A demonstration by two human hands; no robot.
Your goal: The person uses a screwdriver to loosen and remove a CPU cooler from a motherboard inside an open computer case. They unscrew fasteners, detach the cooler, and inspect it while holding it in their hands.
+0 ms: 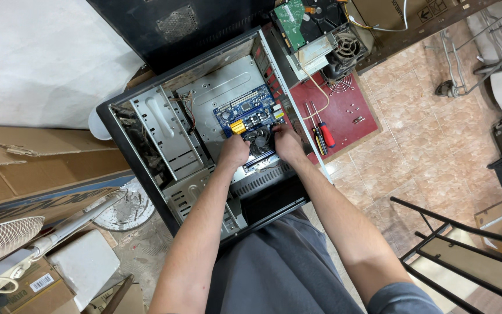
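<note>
Tiled flooring in pale brown [425,122] is spreading out to my right, while cardboard boxes [36,174] and a white fan [1,238] are crowding the left side. I am standing over an open computer case [146,145] that is lying on its side with the side panel off, so the inside is facing straight up at me and I am able to reach down into it.

My left hand [235,152] and my right hand [287,142] are both resting down inside the case, one on each side of the round black cooler fan [258,141], which is sitting at the near edge of the blue motherboard [248,111]. Both hands are curled, with the fingers bent down beside the fan; whether they are actually gripping it or only pressing beside it, I cannot tell, as the backs of my hands are hiding the fingertips.

The motherboard is looking small for the case, lying flat on the grey metal tray, blue with yellow and white connectors near its middle. Grey drive cages [167,131] are taking up the left part of the case.

Just beside the case on the right, a dark red board [344,113] is holding two screwdrivers [321,134] and some loose screws [357,119], within easy reach of my right hand. Removed parts, a green circuit board [290,17] among them, are lying beyond it.
</note>
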